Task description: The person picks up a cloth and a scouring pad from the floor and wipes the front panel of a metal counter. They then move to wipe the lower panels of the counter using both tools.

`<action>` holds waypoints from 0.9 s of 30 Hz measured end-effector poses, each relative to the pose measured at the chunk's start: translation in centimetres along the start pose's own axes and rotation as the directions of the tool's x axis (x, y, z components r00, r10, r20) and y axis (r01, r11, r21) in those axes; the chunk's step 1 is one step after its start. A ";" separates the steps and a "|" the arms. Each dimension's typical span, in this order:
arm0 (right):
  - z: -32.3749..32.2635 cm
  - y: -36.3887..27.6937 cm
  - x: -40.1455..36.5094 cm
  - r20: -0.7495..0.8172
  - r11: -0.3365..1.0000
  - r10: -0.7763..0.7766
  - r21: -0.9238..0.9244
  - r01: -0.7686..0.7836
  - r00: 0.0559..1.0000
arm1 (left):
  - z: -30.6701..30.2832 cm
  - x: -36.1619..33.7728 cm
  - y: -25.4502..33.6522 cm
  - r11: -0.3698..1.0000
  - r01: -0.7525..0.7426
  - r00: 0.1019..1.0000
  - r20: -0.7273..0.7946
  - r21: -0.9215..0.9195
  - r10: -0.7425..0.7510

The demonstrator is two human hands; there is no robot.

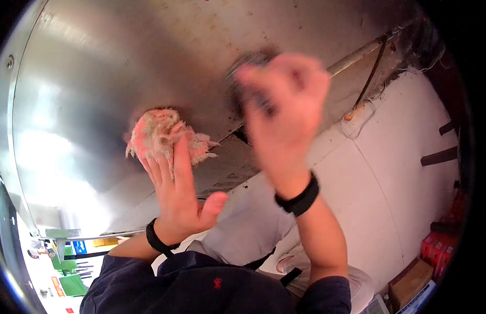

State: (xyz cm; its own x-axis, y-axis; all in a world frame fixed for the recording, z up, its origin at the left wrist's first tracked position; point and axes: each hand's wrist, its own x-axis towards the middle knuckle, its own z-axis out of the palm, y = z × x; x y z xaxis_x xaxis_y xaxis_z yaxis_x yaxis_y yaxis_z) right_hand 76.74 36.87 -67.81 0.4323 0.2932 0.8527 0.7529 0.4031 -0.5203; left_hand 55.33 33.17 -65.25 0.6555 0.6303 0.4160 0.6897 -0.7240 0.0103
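My left hand (180, 196) has its fingers stretched up against a frayed pink and cream rag (160, 133), and the index finger lies over it. The rag is bunched up against a brushed stainless steel surface (80, 78). To the right, my right hand (287, 112) is smeared by motion. Its fingers are bent round a dark, blurred scouring pad (253, 60) at the same metal; the hand covers much of the pad. Brown specks and grime mark the steel near both hands.
A pipe (355, 55) with a dark cable (379, 70) runs along the metal's right edge. Below is a pale floor (368, 178) with a loose wire loop. Red boxes (439, 246) and a cardboard box (410, 282) stand at lower right. Green items (73, 285) show at lower left.
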 end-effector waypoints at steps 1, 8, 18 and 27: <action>0.4 0.3 0.6 -0.100 0.993 0.118 0.031 -0.115 0.988 | -0.4 0.2 0.1 1.000 0.009 1.000 0.025 -0.002 -0.009; 1.9 -2.6 -1.9 -0.007 0.980 -0.144 0.137 0.144 0.990 | -0.4 -0.1 0.0 1.000 -0.004 0.997 -0.073 0.015 0.005; 1.7 -4.9 -1.5 0.042 0.981 -0.119 0.162 0.111 0.992 | -0.2 0.1 0.2 0.998 -0.010 0.993 -0.115 0.054 0.016; 1.9 -5.7 -1.1 0.043 0.984 -0.077 0.165 0.069 0.996 | 0.7 -1.2 -1.0 0.999 -0.030 0.981 -0.191 -0.042 0.022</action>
State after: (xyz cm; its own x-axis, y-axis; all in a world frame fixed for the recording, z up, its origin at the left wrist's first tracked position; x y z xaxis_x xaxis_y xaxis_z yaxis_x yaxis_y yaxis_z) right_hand 71.07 35.87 -65.84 0.3510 0.2981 0.8877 0.6885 0.5603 -0.4604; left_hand 54.00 33.32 -66.39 0.5995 0.5495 0.5819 0.6560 -0.7539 0.0360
